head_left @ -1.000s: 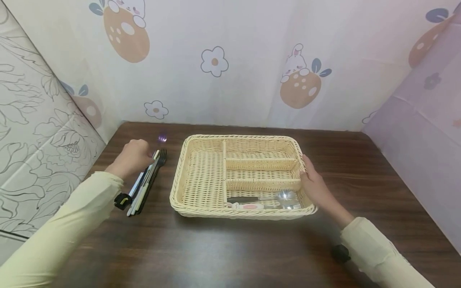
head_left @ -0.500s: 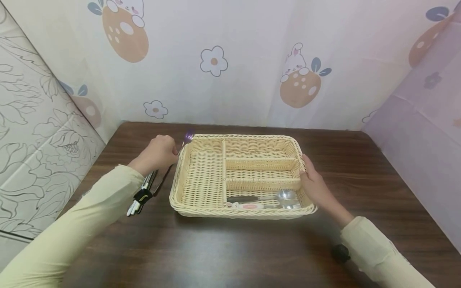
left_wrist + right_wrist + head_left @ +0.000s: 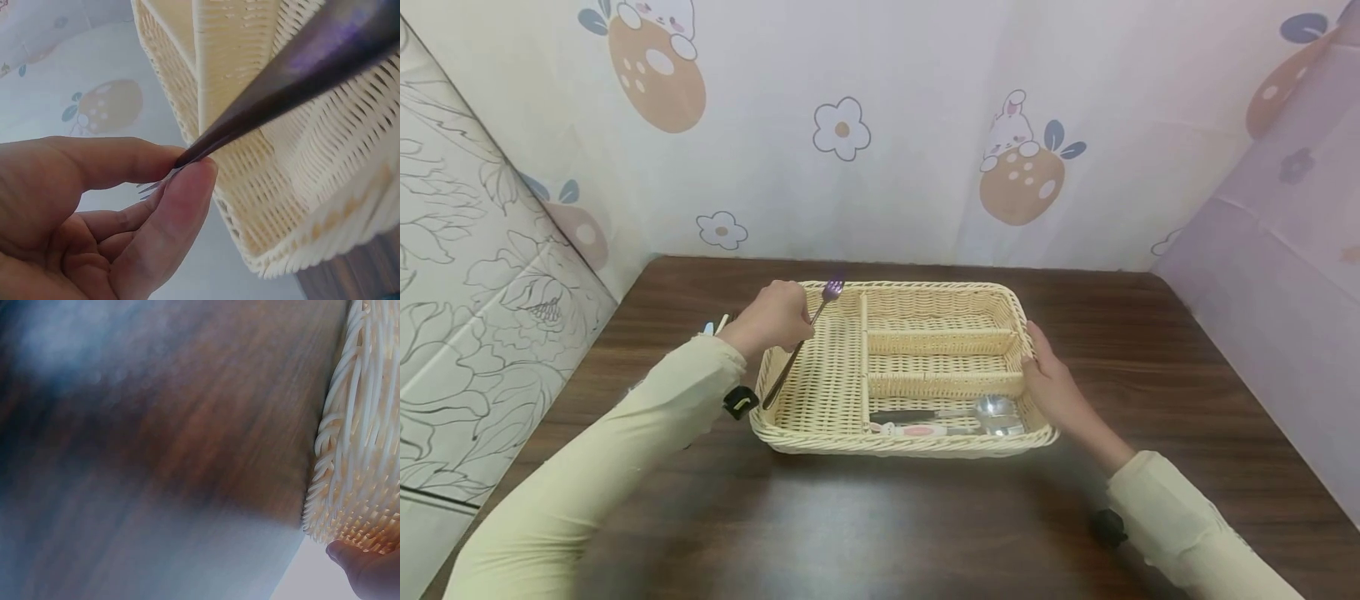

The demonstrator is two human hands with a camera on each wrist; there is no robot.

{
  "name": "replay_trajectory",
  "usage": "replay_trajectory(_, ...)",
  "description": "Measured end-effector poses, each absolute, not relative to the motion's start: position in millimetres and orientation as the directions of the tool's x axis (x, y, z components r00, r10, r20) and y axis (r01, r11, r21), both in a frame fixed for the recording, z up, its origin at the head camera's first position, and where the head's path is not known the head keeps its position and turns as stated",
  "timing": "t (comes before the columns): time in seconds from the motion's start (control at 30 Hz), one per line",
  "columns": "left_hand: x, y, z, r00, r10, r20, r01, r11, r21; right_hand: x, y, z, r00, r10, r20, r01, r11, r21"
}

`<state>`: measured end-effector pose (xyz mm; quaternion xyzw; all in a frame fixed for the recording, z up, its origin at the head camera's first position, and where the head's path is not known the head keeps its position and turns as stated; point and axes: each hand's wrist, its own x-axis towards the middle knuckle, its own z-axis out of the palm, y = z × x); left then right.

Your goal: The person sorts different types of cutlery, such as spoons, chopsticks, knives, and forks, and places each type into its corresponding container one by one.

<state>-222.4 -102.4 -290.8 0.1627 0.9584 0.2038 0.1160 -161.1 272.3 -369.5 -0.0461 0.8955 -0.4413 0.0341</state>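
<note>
Above the left side of the wicker basket (image 3: 850, 443), the person's left hand (image 3: 775, 317) reaches across from a pale sleeve (image 3: 670, 400), its thumb and forefinger pinching a purplish fork (image 3: 281, 81). From where I stand, the fork slants over the long left compartment, tines toward the far rim, handle end near the left edge; whether it touches the weave I can't tell. The right hand (image 3: 1052, 379) grips the basket's right rim. Just left of the basket, tips of other utensils (image 3: 722, 323) poke out past the left wrist, the rest hidden by the arm. Right of the basket's divider are three shorter compartments; the nearest one holds two spoons, one dark-handled (image 3: 904, 415), one with a white-and-pink handle (image 3: 917, 430), bowls to the right. A patterned cloth (image 3: 925, 192) hangs behind the dark table (image 3: 850, 525).
</note>
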Motion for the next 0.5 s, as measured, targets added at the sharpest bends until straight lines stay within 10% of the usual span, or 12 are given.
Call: replay_trajectory(0.5,-231,-90,-305,-0.884,0.368,-0.288,0.254,0.896,0.366,-162,274,-372,-0.995,-0.103,-0.013,-0.053,0.612,-0.789)
